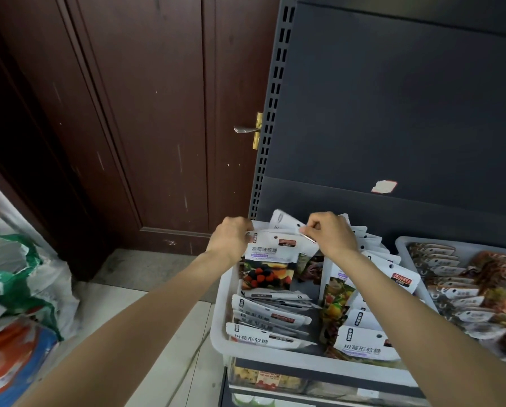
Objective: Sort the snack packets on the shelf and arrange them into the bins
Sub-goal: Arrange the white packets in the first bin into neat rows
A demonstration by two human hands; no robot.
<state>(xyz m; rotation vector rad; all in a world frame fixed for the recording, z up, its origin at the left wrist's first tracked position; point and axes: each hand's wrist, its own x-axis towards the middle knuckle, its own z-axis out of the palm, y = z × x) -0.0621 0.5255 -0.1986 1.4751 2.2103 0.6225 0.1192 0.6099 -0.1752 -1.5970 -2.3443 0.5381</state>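
Observation:
A white plastic bin (221, 324) on the dark shelf holds several white gummy-candy packets with fruit pictures. One packet with a berry picture (270, 259) stands upright at the bin's back left. My left hand (231, 236) grips its top left corner. My right hand (331, 233) pinches its top right corner. More packets (267, 318) lie flat in front of it, and another row (360, 342) leans along the bin's right half under my right forearm.
A second white bin (404, 245) at the right holds several brown snack packets (463, 286). The grey shelf back panel (392, 113) rises behind. A dark wooden door (157, 113) stands at the left. Bags (17, 289) are piled on the floor at the lower left.

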